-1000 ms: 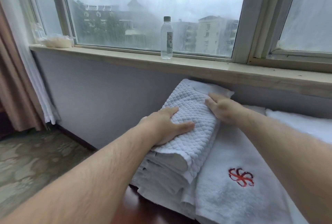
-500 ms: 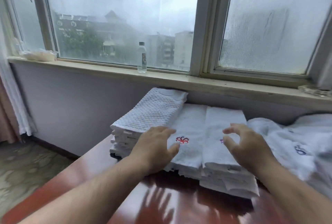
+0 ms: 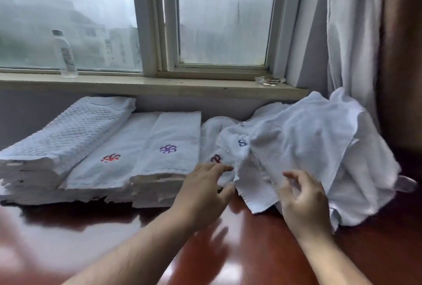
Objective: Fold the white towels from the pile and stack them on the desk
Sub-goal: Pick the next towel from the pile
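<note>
Both hands reach over a glossy reddish-brown desk (image 3: 68, 239) toward the white towels. The left hand (image 3: 203, 190) is spread, fingers extended and slightly fanned, fingertips at the near edge of a loose towel bearing a red embroidered mark; whether they touch the cloth cannot be told, and it holds nothing. The right hand (image 3: 303, 200) hovers with fingers loosely curled and parted, directly over the hanging corner of the pile of unfolded towels (image 3: 315, 147), gripping nothing visible. The pile, beyond and to the right of the right hand, is soft, crumpled terry cloth with a blue embroidered mark showing; the mark is too blurred to read. To the left of the left hand lie the folded stacks: nearest, a smooth terry stack with a purple pinwheel emblem (image 3: 169, 148); beside it, touching, a stack with a red emblem (image 3: 110, 158); farthest left, a taller stack of quilted waffle-textured towels (image 3: 68, 134). Beyond the hands, on the pale windowsill (image 3: 159, 86), stand a clear plastic bottle (image 3: 65, 54), label unreadable, and a glass ashtray (image 3: 270, 81).
</note>
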A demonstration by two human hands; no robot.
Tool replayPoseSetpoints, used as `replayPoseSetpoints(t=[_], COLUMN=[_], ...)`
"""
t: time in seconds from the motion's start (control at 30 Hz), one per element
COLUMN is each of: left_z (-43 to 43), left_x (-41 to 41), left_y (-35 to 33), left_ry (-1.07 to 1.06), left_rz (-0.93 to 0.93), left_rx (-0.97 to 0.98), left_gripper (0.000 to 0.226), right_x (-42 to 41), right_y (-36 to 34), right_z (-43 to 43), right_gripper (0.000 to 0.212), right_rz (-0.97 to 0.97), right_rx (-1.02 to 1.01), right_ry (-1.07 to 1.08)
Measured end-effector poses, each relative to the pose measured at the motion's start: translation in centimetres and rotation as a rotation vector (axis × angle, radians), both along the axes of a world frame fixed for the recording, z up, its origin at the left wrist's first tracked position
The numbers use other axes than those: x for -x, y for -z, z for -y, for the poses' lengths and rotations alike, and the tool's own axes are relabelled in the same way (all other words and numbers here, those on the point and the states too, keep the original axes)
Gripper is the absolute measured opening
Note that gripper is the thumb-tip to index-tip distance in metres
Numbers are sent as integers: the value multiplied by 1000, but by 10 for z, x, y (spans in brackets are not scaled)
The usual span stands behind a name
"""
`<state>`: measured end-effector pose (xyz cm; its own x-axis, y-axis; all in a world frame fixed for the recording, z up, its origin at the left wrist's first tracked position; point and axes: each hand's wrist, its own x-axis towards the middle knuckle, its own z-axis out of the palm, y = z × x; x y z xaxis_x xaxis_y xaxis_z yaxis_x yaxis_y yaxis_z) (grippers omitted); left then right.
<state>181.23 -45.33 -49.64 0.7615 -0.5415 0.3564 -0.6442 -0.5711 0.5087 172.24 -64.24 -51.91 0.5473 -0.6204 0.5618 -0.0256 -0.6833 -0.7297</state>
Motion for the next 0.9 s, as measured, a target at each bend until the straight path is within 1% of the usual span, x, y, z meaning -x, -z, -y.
replayPoseSetpoints(t=[0.07, 0.17, 0.23, 0.27, 0.33, 0.37, 0.4, 0.43, 0.53, 0.6, 0.7, 0.77, 0.87, 0.9], left_z=[27, 55, 65, 68, 71, 72, 72, 70, 65, 62, 56, 51, 45, 44], left_x=[-2, -7, -12, -13, -15, -16, -17, -17, -16, -14, -10, -9, -6, -5], left_y=[10, 23, 34, 39, 49, 52, 54, 54, 54, 54, 53, 54, 55, 55], left_ry=[38, 48, 29, 18, 16, 22, 28, 35, 47, 52, 64, 71, 83, 91], left_rz=[-55, -118, -155, -168, -171, -168, -169, -171, -175, -176, -204, -250, -339, -365], left_rx=[61, 149, 213, 228, 224, 222, 226, 234, 274, 307, 410, 485, 578, 605], left_gripper=[44, 47, 46, 45, 46, 46, 47, 47, 44, 42, 36, 31, 27, 26], right_x=[-2, -9, -11, -11, -8, -7, -7, -6, -6, -5, -5, -6, -9, -9], right_y=[3, -1, -2, -1, 2, 3, 3, 3, 2, 1, -6, -9, -10, -9], right_z=[5, 19, 33, 38, 47, 50, 51, 53, 53, 47, 32, 22, 16, 16], right_gripper=[15, 30, 38, 47, 61, 65, 64, 59, 29, 26, 28, 29, 28, 31], right_rz=[54, 147, 119, 89, 55, 64, 72, 71, 22, 58, 206, 298, 423, 439], right_rx=[-93, -117, -189, -235, -292, -309, -323, -329, -241, -149, -134, -232, -581, -660], right_ry=[-4, 116, 216, 247, 294, 315, 331, 333, 269, 247, 175, 69, -173, -213])
